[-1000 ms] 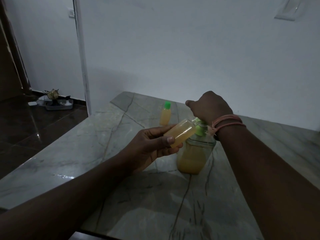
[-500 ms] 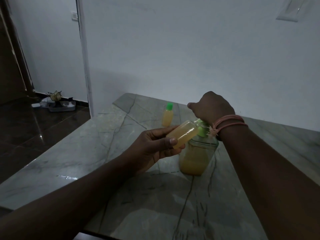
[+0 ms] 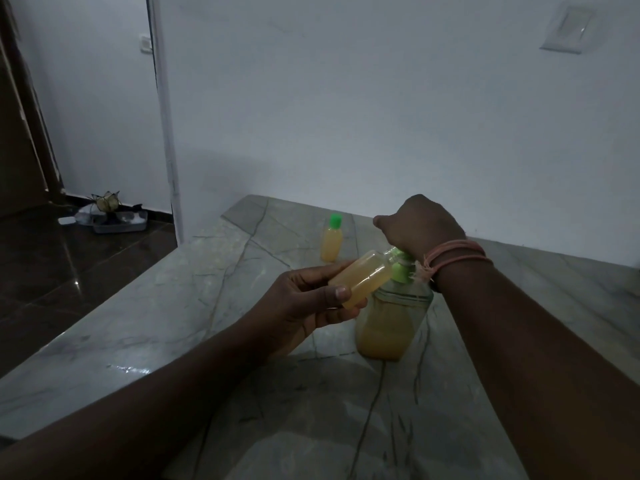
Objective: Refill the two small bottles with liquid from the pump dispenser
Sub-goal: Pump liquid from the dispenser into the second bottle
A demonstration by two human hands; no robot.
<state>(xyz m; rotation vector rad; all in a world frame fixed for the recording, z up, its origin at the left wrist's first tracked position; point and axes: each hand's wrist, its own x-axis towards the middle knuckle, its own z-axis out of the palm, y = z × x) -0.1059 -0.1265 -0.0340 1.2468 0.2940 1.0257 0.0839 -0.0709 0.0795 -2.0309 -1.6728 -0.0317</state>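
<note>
The left hand point(image 3: 304, 306) grips an uncapped small bottle point(image 3: 360, 280), tilted so its mouth meets the pump dispenser point(image 3: 391, 317) nozzle, near the marble counter's point(image 3: 173, 323) middle, while the right hand point(image 3: 420, 225), fingers curled, presses the green pump head point(image 3: 401, 268); the capped bottle point(image 3: 331, 242) waits toward the far edge, apparently done.

From where I stood, nothing could be read: no word, brand, number or sign showed anywhere in the dim room. The pump dispenser point(image 3: 388, 327) and the two small bottles, one tilted at the pump point(image 3: 360, 277) and one capped on the table behind point(image 3: 331, 242), bore no label I could make out. The plate high on the wall point(image 3: 568, 29) was blank as well.
</note>
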